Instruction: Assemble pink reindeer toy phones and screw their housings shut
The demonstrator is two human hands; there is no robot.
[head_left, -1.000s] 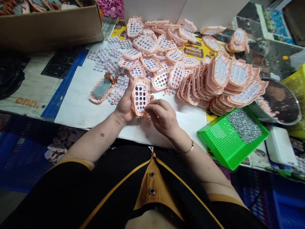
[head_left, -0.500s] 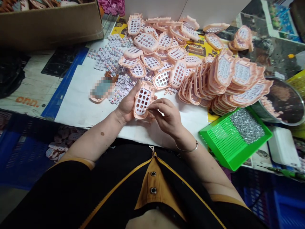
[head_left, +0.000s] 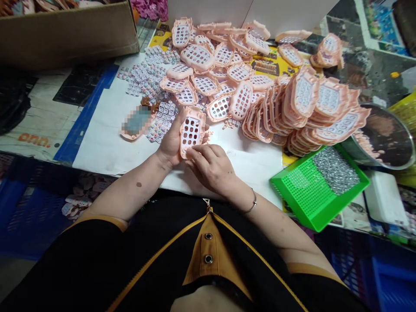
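Note:
My left hand [head_left: 171, 141] is wrapped round a pink plastic toy phone shell [head_left: 192, 130] with rows of holes in its white face. Fingers of my right hand [head_left: 212, 167] are pinched together at the shell's lower end; whatever they hold is hidden or too small to name. Just beyond lie white button pads [head_left: 165, 117] in a loose spread. Left of them rests another pink shell [head_left: 131, 138], its middle blurred out. Many like shells [head_left: 198, 57] are heaped behind, and stacked shells [head_left: 303, 93] with pads fitted lean to the right.
A green basket [head_left: 287, 184] of small metal screws [head_left: 338, 169] stands at the right, beside a metal bowl [head_left: 406, 156] with pink pieces. A cardboard box [head_left: 68, 41] fills the back left. White sheet [head_left: 100, 138] covers the table before me.
My right hand has moved left and onto the lower end of the shell, its back now turned more upward. My left hand keeps hold of the shell, which has shifted slightly left.

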